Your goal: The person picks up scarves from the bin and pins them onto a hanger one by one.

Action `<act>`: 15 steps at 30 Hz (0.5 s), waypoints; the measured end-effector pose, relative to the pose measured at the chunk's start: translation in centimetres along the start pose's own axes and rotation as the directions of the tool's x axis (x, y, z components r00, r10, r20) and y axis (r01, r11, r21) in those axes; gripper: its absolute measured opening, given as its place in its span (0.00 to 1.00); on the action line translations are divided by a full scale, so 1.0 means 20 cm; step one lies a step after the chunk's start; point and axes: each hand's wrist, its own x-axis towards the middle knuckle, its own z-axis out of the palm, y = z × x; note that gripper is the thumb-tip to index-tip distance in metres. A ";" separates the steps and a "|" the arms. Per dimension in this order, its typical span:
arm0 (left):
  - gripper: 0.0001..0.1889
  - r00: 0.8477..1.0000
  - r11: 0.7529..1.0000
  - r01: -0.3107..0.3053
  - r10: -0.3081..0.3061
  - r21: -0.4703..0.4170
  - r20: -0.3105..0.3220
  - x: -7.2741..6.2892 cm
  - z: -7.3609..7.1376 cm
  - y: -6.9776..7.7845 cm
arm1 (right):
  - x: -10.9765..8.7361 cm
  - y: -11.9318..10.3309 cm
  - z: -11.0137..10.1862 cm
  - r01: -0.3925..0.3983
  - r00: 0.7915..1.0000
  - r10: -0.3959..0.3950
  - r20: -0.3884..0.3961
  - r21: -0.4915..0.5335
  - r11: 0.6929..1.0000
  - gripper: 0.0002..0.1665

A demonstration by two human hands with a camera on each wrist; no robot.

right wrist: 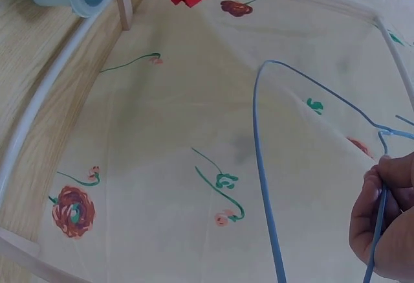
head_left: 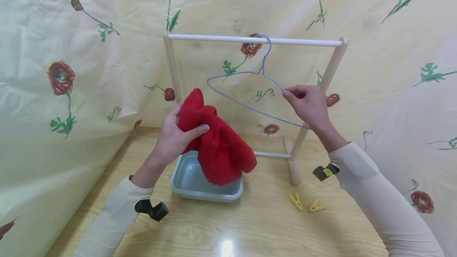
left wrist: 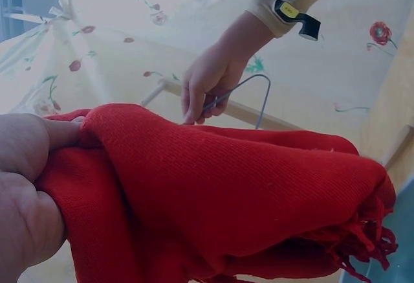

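Observation:
A bunched red scarf (head_left: 226,150) with a fringed end (left wrist: 372,241) hangs from my left hand (head_left: 173,136), thumb on its near side. Part of the cloth is over the basin. My right hand (head_left: 308,104) pinches the right shoulder of a blue wire hanger (head_left: 246,106) between thumb and fingers. The hanger's hook loops over the white top bar (head_left: 221,39) of a small rack. In the right wrist view the hanger's wire (right wrist: 260,153) passes through the curled fingers. The scarf hides most of my left fingers.
A grey-blue plastic basin (head_left: 207,196) stands on the wooden table (head_left: 192,229) below the scarf. Two yellow clothespins (head_left: 296,200) lie right of it, near the rack's wooden foot (head_left: 293,165). Flower-patterned cloth (head_left: 118,74) surrounds the table at the back and sides.

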 end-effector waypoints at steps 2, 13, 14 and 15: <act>0.36 1.000 1.000 0.000 0.000 -0.011 0.004 -0.01 0.00 0.00 | 0.01 -0.01 -0.01 0.003 1.000 -0.003 -0.013 0.001 1.000 0.18; 0.35 1.000 1.000 0.010 -0.010 0.005 -0.013 -0.07 0.00 0.01 | 0.00 -0.09 -0.11 -0.039 0.998 0.039 -0.057 -0.007 0.999 0.21; 0.35 1.000 1.000 0.010 -0.010 0.008 -0.015 -0.07 0.00 0.01 | 0.00 -0.09 -0.12 -0.031 0.998 0.031 -0.058 -0.007 0.999 0.21; 0.35 1.000 1.000 0.010 -0.009 0.011 -0.016 -0.08 0.00 0.02 | -0.01 -0.09 -0.13 -0.019 0.998 0.019 -0.058 -0.002 1.000 0.20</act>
